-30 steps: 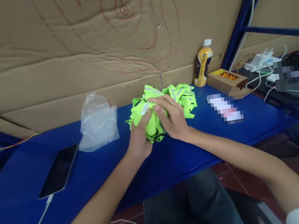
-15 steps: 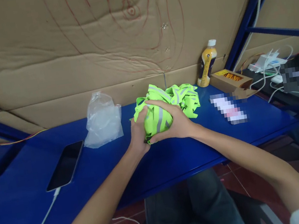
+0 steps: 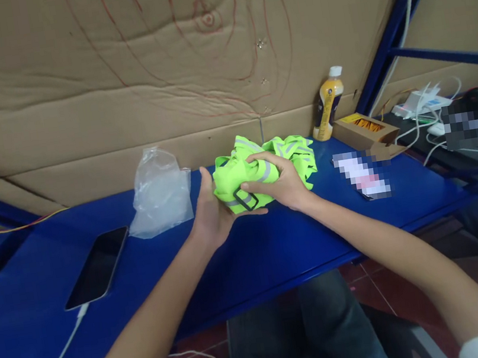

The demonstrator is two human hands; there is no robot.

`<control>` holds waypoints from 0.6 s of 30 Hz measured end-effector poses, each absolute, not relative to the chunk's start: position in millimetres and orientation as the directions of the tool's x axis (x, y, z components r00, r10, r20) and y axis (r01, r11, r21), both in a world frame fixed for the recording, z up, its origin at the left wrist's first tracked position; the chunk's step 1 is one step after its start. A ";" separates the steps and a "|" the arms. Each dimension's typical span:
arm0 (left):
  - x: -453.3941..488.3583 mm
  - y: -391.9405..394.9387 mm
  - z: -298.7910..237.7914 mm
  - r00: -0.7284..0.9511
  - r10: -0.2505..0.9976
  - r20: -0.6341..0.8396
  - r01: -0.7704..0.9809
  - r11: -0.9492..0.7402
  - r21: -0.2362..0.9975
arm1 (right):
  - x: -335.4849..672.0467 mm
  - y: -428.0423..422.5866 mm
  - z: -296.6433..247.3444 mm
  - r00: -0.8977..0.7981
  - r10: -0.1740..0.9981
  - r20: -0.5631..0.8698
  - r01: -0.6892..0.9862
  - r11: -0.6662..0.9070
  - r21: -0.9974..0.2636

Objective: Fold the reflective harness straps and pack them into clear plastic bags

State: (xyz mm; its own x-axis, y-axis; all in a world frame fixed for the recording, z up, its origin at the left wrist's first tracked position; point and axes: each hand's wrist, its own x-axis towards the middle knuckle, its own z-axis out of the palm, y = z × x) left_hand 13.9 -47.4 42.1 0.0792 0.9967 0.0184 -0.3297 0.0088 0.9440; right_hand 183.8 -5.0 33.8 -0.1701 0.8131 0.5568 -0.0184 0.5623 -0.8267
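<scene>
A bundled neon-green high-visibility vest (image 3: 239, 179) with grey reflective strips is between my hands above the blue table. A black buckle (image 3: 246, 199) shows on its near side. My left hand (image 3: 212, 210) cups it from the left and below, thumb raised and fingers beneath. My right hand (image 3: 287, 184) grips it from the right, thumb on the front by the buckle and fingers over the top. Just behind and to the right lies more crumpled neon-green reflective fabric (image 3: 302, 154); whether it joins the bundle cannot be seen.
On the blue table (image 3: 157, 293) are a clear plastic bag (image 3: 158, 194) and a phone (image 3: 98, 267) with a white cable. To the right stand a drink bottle (image 3: 329, 104), an open cardboard box (image 3: 367, 133) and a blurred-out item (image 3: 362, 175). A cardboard wall (image 3: 122, 118) rises behind.
My left hand has loosened, its thumb lifting off the bundle and its fingers sliding underneath. The bundle has turned so the buckle faces me. My right thumb has moved up onto its front.
</scene>
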 end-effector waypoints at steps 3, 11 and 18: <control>5.2 -51.4 43.5 -0.121 0.975 0.188 -0.082 -0.199 0.977 | 185.9 0.8 30.6 -0.074 0.883 0.463 -0.074 0.458 -0.886; 9.6 -67.5 47.7 -0.009 0.691 0.722 0.486 -0.628 0.608 | 182.8 -10.3 34.6 -0.065 0.826 0.559 -0.086 0.554 -0.828; 26.9 -60.3 29.6 -0.117 0.893 0.434 -0.085 -0.444 0.892 | 174.3 -31.8 36.7 -0.219 0.723 0.655 -0.063 0.659 -0.749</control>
